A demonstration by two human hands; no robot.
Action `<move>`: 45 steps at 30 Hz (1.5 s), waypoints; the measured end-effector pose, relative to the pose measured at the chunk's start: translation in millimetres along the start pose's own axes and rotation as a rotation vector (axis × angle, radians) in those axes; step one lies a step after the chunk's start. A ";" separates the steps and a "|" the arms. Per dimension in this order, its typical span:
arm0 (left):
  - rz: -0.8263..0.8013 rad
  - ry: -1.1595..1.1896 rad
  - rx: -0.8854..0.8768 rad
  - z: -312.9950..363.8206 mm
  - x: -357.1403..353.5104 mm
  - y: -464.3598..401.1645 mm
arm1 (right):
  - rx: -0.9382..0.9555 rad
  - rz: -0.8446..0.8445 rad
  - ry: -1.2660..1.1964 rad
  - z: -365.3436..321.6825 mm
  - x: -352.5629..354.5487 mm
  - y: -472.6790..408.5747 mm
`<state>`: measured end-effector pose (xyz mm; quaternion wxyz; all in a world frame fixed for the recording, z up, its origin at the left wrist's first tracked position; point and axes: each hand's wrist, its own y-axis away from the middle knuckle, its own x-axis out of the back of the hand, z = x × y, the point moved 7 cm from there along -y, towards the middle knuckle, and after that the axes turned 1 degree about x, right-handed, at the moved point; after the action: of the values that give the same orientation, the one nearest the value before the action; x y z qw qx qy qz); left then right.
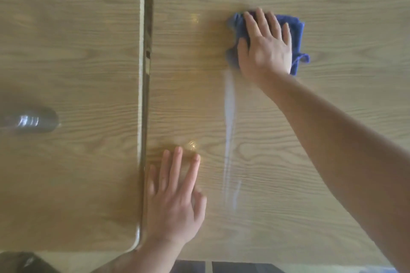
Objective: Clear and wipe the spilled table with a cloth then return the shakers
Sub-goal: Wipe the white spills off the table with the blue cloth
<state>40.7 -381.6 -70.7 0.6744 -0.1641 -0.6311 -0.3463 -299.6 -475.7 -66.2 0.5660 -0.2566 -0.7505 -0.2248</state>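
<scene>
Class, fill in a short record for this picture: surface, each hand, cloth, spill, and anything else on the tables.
surface: two wooden tables side by side, right table being wiped
right hand: flat on the cloth, far side of the right table
left hand: flat, bare, near edge of the right table
spill: white streak running from the cloth toward the near edge
other: blurred clear object on the left table
shakers: cannot tell

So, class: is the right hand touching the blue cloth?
Touching. The head view shows the right hand pressed flat on the cloth, fingers spread across it, with blue fabric showing all around the palm and no gap.
</scene>
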 end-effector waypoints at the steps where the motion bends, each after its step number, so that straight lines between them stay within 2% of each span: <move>1: 0.003 -0.001 -0.002 0.6 0.2 -0.2 | 0.000 -0.002 -0.003 -3.8 0.2 -21.4; 5: 0.006 -0.002 -0.006 0.7 0.2 -0.5 | -0.015 0.024 -0.008 -11.5 -0.6 -56.6; 9: 0.003 0.010 -0.007 0.9 -1.0 -0.4 | -0.022 0.016 -0.043 -17.8 -3.6 -14.5; 14: -0.040 0.025 0.008 0.8 0.5 -1.2 | -0.021 -0.012 0.011 -15.2 -1.7 130.0; 19: -0.046 0.042 0.028 2.2 2.4 -1.9 | -0.049 -0.136 0.029 -20.8 -10.8 315.7; 22: -0.026 0.044 0.030 0.9 1.1 -0.5 | -0.006 -0.196 0.027 -27.2 -18.7 365.1; 26: -0.007 0.038 0.017 1.5 1.3 1.5 | 0.004 -0.197 0.034 -14.6 -15.8 352.5; 31: -0.040 0.031 0.024 0.9 -1.0 -1.8 | -0.166 -0.113 0.044 12.3 -6.7 313.4; 33: -0.044 0.027 0.021 1.1 -0.1 -1.9 | -0.167 -0.107 0.044 8.9 -8.1 320.5; 40: -0.029 0.033 0.019 0.3 1.6 -1.3 | 0.105 -0.197 0.079 -34.6 -27.8 388.6; 43: -0.027 0.054 0.018 0.0 2.4 -0.8 | 0.258 -0.246 0.098 -59.7 -37.3 384.3; 45: -0.022 0.092 0.046 -2.0 3.0 -0.2 | 0.246 -0.242 0.081 -66.6 -36.8 356.7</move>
<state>41.9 -383.8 -68.1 0.7025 -0.1255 -0.6091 -0.3460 -14.2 -248.7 -67.8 0.5919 -0.0839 -0.7742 -0.2077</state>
